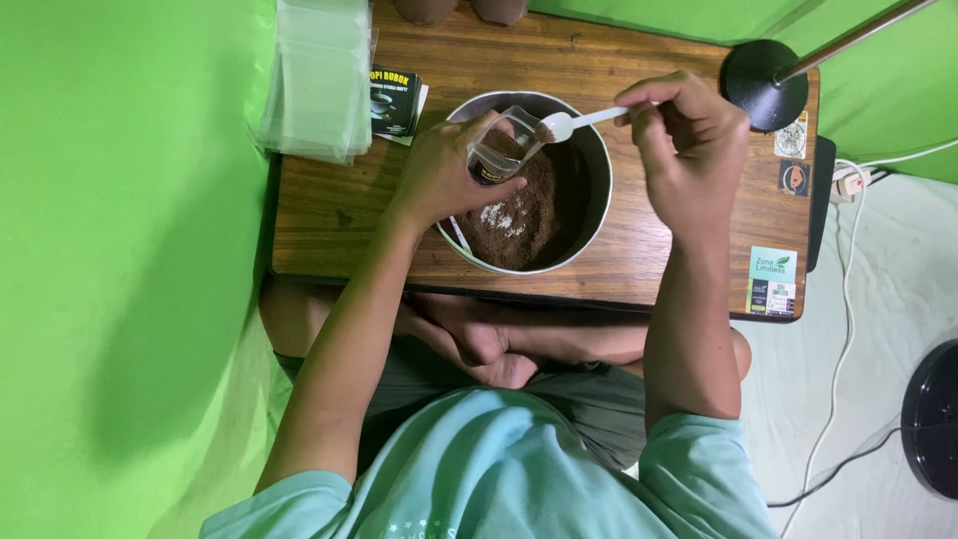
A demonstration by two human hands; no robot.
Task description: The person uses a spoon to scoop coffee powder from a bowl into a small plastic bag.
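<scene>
A round metal bowl (599, 215) holds brown powder (534, 215) with a white patch in it, on a small wooden table (329, 215). My left hand (439, 175) grips a small clear plastic pouch (502, 148) tilted open over the bowl, with some brown powder inside. My right hand (689, 140) pinches the handle of a white plastic spoon (579, 122), whose scoop rests at the pouch's mouth. A second white utensil handle (459, 233) sticks out of the powder under my left hand.
A stack of clear plastic pouches (319, 75) lies at the table's far left, next to a dark printed packet (394, 100). A black lamp base (763, 85) stands at the far right corner. Green cloth surrounds the table; white cables (848, 299) trail right.
</scene>
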